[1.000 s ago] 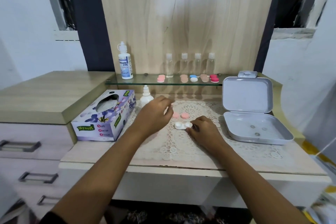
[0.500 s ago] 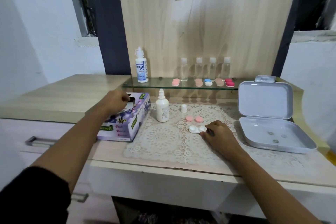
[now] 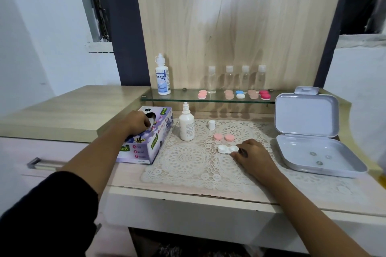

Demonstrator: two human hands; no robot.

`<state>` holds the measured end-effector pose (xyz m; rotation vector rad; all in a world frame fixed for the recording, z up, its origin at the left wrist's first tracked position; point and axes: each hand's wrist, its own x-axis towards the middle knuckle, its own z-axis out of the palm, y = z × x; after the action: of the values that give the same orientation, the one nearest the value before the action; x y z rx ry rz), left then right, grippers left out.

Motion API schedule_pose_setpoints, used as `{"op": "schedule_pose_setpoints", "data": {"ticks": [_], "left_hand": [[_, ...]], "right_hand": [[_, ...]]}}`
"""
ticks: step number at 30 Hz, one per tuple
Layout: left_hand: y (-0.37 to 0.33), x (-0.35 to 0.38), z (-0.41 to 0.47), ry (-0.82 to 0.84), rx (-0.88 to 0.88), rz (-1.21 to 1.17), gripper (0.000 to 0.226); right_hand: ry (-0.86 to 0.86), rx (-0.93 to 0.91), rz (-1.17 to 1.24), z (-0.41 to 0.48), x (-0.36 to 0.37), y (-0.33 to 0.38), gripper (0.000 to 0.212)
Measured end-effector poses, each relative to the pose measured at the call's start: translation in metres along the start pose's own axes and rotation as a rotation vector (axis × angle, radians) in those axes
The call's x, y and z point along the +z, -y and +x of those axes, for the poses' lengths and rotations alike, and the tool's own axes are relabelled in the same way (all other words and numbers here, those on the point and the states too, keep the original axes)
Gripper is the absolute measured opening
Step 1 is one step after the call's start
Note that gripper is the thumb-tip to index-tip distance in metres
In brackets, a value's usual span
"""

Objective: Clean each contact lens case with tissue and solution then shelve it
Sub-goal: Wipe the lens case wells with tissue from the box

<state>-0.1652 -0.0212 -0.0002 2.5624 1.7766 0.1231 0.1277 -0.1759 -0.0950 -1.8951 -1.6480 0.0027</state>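
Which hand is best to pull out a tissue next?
Probably the left hand: its fingers pinch the tissue at the tissue box opening. The right hand is busy holding the white lens case.

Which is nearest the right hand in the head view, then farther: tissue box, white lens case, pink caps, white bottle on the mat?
1. White lens case, beside the right hand.
2. Pink caps, just behind it.
3. White bottle, farther left.
4. Tissue box, far left.
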Motion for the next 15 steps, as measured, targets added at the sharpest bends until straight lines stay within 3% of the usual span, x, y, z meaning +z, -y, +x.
{"op": "schedule_pose_setpoints", "data": {"ticks": [7,13,15], "left_hand": [[0.009,0.004,0.001,-0.139,-0.035,-0.101,0.022],[0.007,0.002,0.0,-0.364,-0.133,-0.494,0.013],[0.006,-0.004,0.0,-0.401,-0.119,-0.523,0.015]], "right_hand": [[0.003,0.0,-0.001,-0.001,-0.001,0.0,0.029],[0.008,0.001,0.002,-0.001,-0.002,0.0,0.029],[0.01,0.0,0.004,-0.001,-0.002,0.001,0.028]]}}
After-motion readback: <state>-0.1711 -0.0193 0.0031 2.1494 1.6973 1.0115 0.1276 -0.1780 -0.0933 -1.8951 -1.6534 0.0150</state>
